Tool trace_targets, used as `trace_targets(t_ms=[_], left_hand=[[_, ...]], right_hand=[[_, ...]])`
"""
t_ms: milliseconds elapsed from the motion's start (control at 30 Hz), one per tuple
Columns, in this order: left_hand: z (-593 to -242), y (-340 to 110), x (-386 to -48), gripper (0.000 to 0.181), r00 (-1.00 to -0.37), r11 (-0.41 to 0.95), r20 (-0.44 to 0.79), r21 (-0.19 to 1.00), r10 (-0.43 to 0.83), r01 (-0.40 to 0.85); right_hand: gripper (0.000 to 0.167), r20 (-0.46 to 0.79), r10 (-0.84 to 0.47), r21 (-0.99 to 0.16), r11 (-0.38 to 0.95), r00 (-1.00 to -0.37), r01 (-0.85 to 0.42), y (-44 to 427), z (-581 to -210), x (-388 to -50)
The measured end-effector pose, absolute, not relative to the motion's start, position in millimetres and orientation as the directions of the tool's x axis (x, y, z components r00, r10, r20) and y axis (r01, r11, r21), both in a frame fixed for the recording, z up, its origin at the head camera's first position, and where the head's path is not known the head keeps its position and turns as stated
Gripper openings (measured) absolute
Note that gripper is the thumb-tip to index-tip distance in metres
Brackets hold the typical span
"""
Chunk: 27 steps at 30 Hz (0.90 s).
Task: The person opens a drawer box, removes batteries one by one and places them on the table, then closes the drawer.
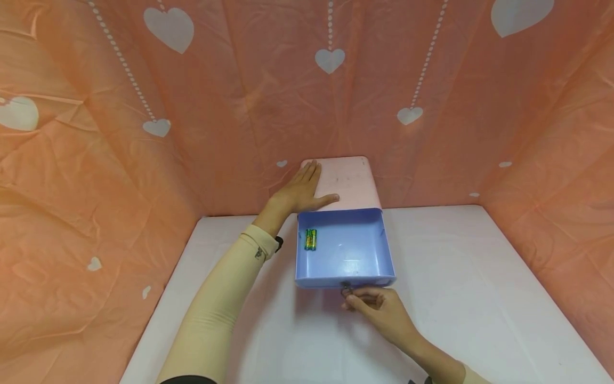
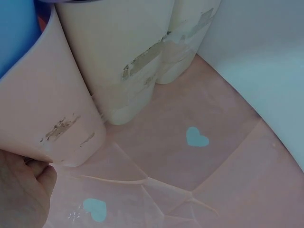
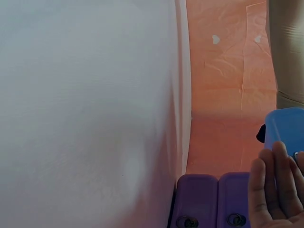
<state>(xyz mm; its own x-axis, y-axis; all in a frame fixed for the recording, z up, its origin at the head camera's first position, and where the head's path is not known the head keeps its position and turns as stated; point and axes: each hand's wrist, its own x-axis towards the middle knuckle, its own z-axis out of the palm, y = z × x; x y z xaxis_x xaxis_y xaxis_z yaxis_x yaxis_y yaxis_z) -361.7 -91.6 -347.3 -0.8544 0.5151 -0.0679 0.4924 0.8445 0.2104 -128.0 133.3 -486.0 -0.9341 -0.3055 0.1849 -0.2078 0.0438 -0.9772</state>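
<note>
A pink drawer box (image 1: 347, 184) stands at the back, with its blue drawer (image 1: 355, 253) pulled far out toward me. Two small green batteries (image 1: 310, 240) lie side by side near the drawer's left wall. My left hand (image 1: 304, 189) rests on top of the box, fingers straight and thumb spread. Below the drawer's front edge, my right hand (image 1: 381, 312) pinches a dark metal ring pull (image 1: 346, 291) between thumb and fingers. In the right wrist view, the blue drawer front (image 3: 287, 126) shows only partly behind the right hand's fingers.
Cream boxes (image 2: 118, 52) with torn tape marks stand beside the pink box in the left wrist view. Purple drawers (image 3: 197, 199) with ring pulls show in the right wrist view. A white surface (image 1: 479, 293) lies around the box, bordered by an orange heart-patterned curtain (image 1: 268, 106).
</note>
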Motion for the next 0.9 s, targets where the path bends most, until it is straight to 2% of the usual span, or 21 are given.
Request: trace_targets(t_ms=[367,667,900], left_hand=[[-347,-92,-362,0.114,-0.855,0.843,-0.061,0.218,0.514,0.491],[-347,-92,-363,0.114,-0.853,0.842,-0.064,0.215,0.518,0.496],[-346,-93,-362,0.114,-0.844,0.834,-0.066,0.210,0.532,0.509]], right_hand=[[0.019,0.158,-0.334,-0.967,0.136,-0.929,-0.214,136,-479,-124],[0.010,0.294,-0.383,-0.904,0.187,-0.876,-0.385,138,-455,-123],[0.011,0.326,-0.411,-0.886,0.182,-0.852,-0.427,138,-432,-125]])
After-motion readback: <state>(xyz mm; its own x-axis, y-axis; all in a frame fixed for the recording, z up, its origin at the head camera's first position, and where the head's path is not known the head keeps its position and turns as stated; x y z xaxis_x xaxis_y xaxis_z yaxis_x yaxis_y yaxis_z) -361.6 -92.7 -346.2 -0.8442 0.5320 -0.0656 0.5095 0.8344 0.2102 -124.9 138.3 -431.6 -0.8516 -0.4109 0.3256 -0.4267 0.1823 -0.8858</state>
